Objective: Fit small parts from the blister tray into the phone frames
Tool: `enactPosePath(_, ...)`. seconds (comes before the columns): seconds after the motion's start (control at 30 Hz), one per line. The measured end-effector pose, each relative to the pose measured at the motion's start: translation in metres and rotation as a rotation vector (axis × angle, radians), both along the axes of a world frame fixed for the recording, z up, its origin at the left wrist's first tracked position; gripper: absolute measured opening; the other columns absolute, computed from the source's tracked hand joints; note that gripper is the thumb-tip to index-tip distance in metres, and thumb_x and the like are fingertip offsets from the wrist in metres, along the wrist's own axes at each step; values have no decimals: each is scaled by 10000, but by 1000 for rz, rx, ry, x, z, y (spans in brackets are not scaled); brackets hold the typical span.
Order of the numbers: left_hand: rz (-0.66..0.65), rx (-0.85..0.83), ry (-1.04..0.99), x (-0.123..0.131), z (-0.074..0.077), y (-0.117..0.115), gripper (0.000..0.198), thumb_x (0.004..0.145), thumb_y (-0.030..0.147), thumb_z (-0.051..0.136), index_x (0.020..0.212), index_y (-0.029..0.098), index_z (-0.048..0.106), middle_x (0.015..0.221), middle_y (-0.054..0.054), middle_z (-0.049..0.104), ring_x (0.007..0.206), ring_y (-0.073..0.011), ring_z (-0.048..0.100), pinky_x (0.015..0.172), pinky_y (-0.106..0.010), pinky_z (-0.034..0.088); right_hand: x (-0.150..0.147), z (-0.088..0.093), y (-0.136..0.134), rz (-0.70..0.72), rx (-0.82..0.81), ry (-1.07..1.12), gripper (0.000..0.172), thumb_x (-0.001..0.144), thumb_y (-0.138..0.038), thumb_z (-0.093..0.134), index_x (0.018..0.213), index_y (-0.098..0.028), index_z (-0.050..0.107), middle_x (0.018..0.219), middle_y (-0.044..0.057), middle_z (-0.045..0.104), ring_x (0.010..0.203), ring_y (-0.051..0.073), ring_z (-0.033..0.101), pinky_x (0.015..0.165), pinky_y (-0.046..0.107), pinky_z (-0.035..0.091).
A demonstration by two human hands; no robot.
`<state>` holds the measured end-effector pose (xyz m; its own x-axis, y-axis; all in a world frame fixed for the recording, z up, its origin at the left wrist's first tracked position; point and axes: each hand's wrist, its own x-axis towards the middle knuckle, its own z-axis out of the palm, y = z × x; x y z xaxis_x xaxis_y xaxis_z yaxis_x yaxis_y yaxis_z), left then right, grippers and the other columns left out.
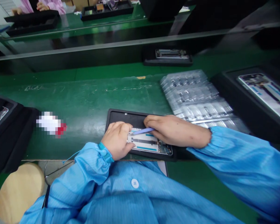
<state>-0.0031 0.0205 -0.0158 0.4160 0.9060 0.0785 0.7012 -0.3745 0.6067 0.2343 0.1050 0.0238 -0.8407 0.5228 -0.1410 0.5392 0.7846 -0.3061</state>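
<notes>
A phone frame (149, 144) with white and teal parts lies in a black tray (121, 117) at the near edge of the green belt. My left hand (118, 139) is curled over the frame's left end and presses on it. My right hand (171, 130) lies across the frame's top right, fingers closed on a thin blue stick tool (143, 131) whose tip points left toward my left hand. Both arms wear light blue sleeves.
A stack of clear blister trays (196, 96) sits to the right. Black trays holding phone frames stand at the far right (263, 90), behind (170, 56) and at the left (4, 124). A wooden stool (18, 189) is lower left. Another person's hands (40, 5) show top left.
</notes>
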Motion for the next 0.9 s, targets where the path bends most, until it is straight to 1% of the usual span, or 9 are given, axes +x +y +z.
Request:
enactPosePath(0.13, -4, 1, -1, 0, 0, 0, 484, 754, 251, 730, 1129, 217, 426, 1234, -98, 623, 1201, -306, 530, 1031, -507, 409, -4, 4, 4, 1, 13, -81, 130, 860, -179, 514, 932, -191, 621, 1008, 72, 659, 774, 185, 645, 661, 288, 454)
enactPosePath(0.27, -1, 8, -1, 0, 0, 0, 483, 756, 251, 725, 1128, 211, 420, 1237, -103, 620, 1193, -304, 534, 1030, -506, 410, -6, 6, 5, 10, 43, -110, 92, 857, -187, 529, 888, -186, 615, 985, 66, 659, 747, 182, 639, 636, 289, 439)
enactPosePath(0.37, -2, 4, -2, 0, 0, 0, 483, 759, 248, 723, 1131, 213, 418, 1241, -102, 620, 1197, -306, 533, 1032, -506, 412, -6, 3, -1, 9, 91, -116, 103, 853, -184, 519, 895, -184, 613, 1007, 66, 658, 746, 183, 641, 638, 294, 448)
enactPosePath(0.47, -4, 5, -3, 0, 0, -1, 487, 758, 253, 727, 1133, 216, 417, 1242, -101, 619, 1200, -308, 531, 1032, -506, 413, -2, -5, -9, -49, 105, -29, 130, 856, -188, 502, 920, -184, 615, 1047, 78, 657, 793, 191, 648, 690, 308, 484)
enactPosePath(0.63, -6, 11, -4, -1, 0, 0, 482, 756, 249, 730, 1122, 212, 419, 1228, -99, 623, 1176, -303, 536, 1026, -506, 412, 8, -16, -10, -165, -36, 183, 183, 922, -257, 468, 947, -193, 637, 1039, 87, 664, 941, 209, 645, 860, 336, 508)
enactPosePath(0.77, -4, 6, -5, -1, -1, 0, 482, 754, 259, 736, 1117, 218, 421, 1232, -97, 619, 1179, -303, 536, 1027, -512, 411, 5, -13, -4, -262, -113, 193, 160, 892, -289, 526, 906, -206, 663, 967, 62, 680, 890, 207, 648, 825, 336, 515)
enactPosePath(0.9, 0, 10, -5, -1, -2, 0, 497, 748, 268, 749, 1113, 222, 415, 1238, -98, 617, 1177, -305, 540, 1023, -514, 411, -1, -6, 2, -266, -130, 143, 118, 837, -276, 577, 867, -209, 670, 935, 47, 685, 872, 201, 645, 801, 323, 514)
